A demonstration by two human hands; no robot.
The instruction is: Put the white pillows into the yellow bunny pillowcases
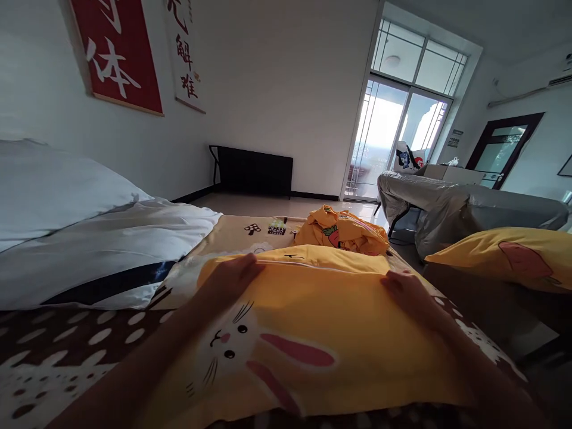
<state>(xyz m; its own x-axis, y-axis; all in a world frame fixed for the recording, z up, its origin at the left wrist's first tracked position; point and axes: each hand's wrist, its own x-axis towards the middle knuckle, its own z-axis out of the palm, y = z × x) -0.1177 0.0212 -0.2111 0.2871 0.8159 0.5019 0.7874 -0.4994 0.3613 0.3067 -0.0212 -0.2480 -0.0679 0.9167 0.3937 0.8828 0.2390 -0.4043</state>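
Left hand (241, 271): fingers curled in, pinching the far edge of a yellow, roughly rectangular cloth cover (366, 322) printed with a white, pink-eared rabbit; the fingertips are partly hidden.
Rabbit print (232, 336): nearer the wearer than the left hand, the face below that hand and the ears pointing toward the right-hand side.
Yellow cover: stretched between the two hands and spreading toward the wearer from both; it reaches under the forearms.
Handling: probably light and limp, with no stiffness of its own, so it should sag or wrinkle wherever it is not pulled; unlikely to break, and the weave looks matt rather than slippery.
Pale line (313, 266): runs between the two hands along the far edge, a seam or a zip, I cannot tell which. This edge seems the best place to hold, one hand near each end, to keep the cloth taut.
Crumpled orange-yellow cloth with a carrot print (342, 229): beyond the held edge, between the hands but closer to the right one, in a loose heap.
Right hand (404, 286): fingers folded in, gripping the same edge near its other end.
Plump yellow pillow with an orange carrot motif (496, 256): to the right of the right hand, apart from it.
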